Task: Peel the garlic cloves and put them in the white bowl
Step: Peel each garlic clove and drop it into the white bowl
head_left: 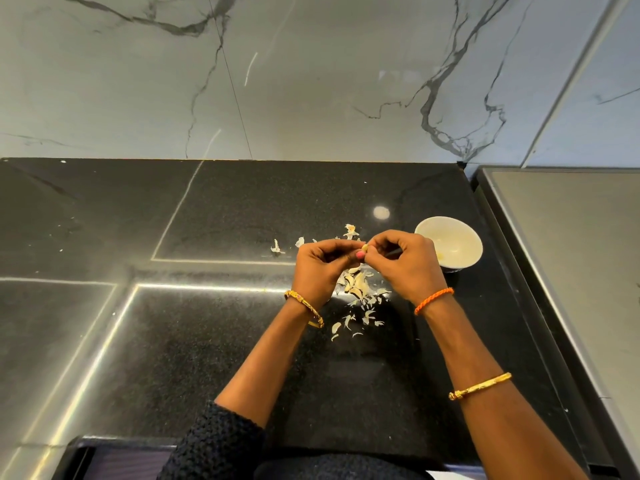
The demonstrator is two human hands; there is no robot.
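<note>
Black stone counter (pixel 242 341) under a marbled wall. Both hands meet mid-frame, left hand (pixel 320 268) and right hand (pixel 403 265) curled, fingertips pinching one small garlic clove (pixel 364 247). White bowl (pixel 450 244) sits at three o'clock; peels (pixel 360 292) lie at six.

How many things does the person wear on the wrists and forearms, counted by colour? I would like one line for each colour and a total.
Gold bangles: 2, one at the left wrist and one on the right forearm
Orange cord bracelet: 1, at the right wrist
Total: 3
</note>
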